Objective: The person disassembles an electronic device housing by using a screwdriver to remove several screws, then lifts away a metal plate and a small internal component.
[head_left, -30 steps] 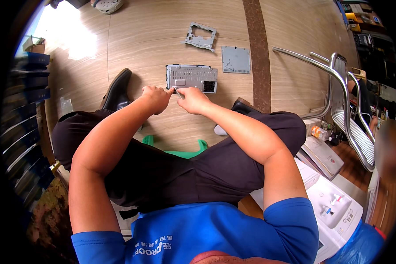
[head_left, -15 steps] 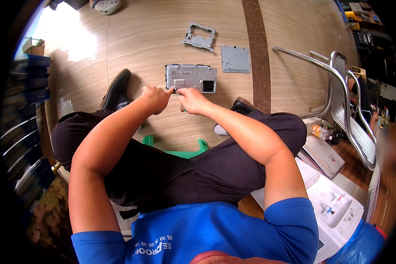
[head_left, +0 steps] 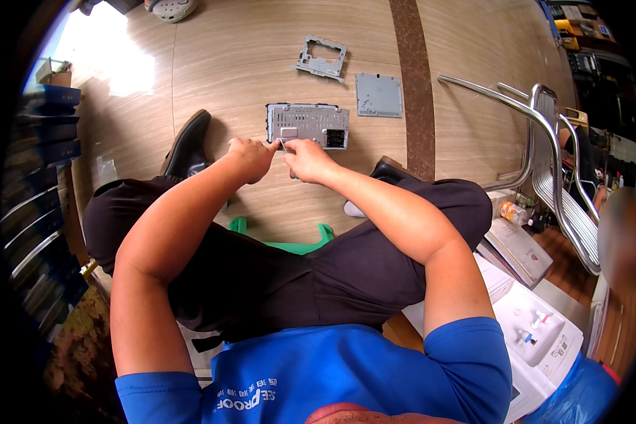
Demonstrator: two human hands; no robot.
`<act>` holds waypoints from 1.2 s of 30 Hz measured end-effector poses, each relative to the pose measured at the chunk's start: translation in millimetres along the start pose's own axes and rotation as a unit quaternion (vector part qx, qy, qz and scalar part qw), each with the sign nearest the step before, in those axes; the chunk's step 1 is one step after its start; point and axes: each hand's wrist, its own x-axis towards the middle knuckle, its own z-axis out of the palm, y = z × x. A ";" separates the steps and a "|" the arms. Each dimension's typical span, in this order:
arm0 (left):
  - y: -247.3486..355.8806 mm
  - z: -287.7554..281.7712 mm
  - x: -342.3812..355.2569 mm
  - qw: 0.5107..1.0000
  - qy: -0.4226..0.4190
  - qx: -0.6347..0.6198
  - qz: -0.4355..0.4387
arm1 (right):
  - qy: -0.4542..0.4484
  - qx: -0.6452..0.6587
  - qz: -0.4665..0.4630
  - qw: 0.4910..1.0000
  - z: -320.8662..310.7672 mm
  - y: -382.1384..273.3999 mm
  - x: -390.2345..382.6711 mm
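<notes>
On the floor in front of me lies a grey metal box [head_left: 304,120], like a car stereo unit, with slotted vents and a black connector block [head_left: 334,138] at its near right corner. My right hand [head_left: 309,161] is closed round a screwdriver; its thin shaft [head_left: 283,145] slants to the box's near edge, and the handle is mostly hidden in the palm. Just left of the shaft, my left hand [head_left: 251,158] has curled fingers, with the fingertips at the box's near edge. What they pinch there is too small to make out.
Beyond the box lie a grey metal bracket frame [head_left: 321,58] and a flat grey cover plate [head_left: 379,95]. A green plastic stool [head_left: 300,247] is below me. To the right stand a metal chair [head_left: 551,155] and a white water dispenser [head_left: 537,339]; blue racks [head_left: 49,127] line the left.
</notes>
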 end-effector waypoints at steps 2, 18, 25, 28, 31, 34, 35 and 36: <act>-0.6 1.4 0.5 1.000 0.002 -0.001 -0.002 | -0.002 0.012 0.012 1.000 -1.2 -2.4 -0.9; -0.7 -0.8 0.0 1.000 -0.009 -0.004 -0.001 | -0.031 -0.061 -0.001 0.998 -3.2 3.8 -0.1; -1.0 -1.1 0.5 1.000 -0.006 -0.011 -0.001 | -0.026 0.026 -0.026 0.999 -1.4 8.7 2.4; -1.4 -0.9 -0.5 1.000 -0.006 -0.008 0.001 | -0.032 0.037 -0.005 0.999 -2.6 5.5 1.1; -0.8 -3.5 -1.5 1.000 -0.013 -0.009 0.002 | -0.032 0.023 -0.006 0.999 -3.0 5.6 2.1; -0.3 -2.1 0.4 1.000 -0.008 -0.005 0.000 | -0.027 0.004 -0.004 1.000 -1.7 4.8 3.9; -0.2 -1.8 0.7 1.000 -0.008 -0.006 0.000 | -0.027 0.004 -0.004 1.000 -1.2 3.4 2.7; 0.2 -1.6 1.1 1.000 -0.010 -0.005 -0.002 | -0.017 0.017 0.001 1.000 -0.4 2.3 0.8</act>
